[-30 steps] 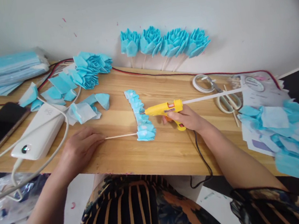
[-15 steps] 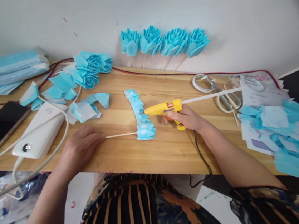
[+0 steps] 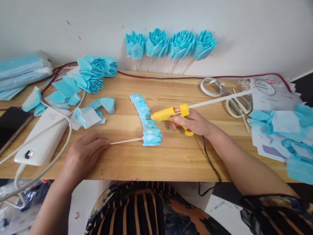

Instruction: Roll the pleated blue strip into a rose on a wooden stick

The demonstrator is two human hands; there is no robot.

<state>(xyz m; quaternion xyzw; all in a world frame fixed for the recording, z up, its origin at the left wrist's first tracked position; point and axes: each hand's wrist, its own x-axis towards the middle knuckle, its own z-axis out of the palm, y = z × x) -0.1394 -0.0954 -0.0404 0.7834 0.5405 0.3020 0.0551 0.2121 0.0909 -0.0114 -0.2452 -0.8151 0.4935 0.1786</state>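
My left hand (image 3: pixel 88 152) is closed on one end of a thin wooden stick (image 3: pixel 127 141), low over the table. The stick's other end meets the rolled near end of a pleated light-blue strip (image 3: pixel 144 113), which lies lengthwise away from me. In my right hand (image 3: pixel 195 122) is a yellow glue gun (image 3: pixel 170 113), gripped by its handle. Its nozzle points left and is at the middle of the strip; whether it touches I cannot tell. A long white glue stick (image 3: pixel 216 100) sticks out of the gun's back.
Blue fabric flowers on sticks (image 3: pixel 183 44) lean on the wall; more flowers (image 3: pixel 93 72) lie left of them. Scissors (image 3: pixel 238 107) and a tape roll (image 3: pixel 211 87) are right. Blue pieces (image 3: pixel 312 141) pile far right. A white power bank (image 3: pixel 42 140), cable and phone (image 3: pixel 2 133) lie left.
Both hands keep nearly the same place, with the stick and the glue gun still held. The whole view has shifted only slightly.
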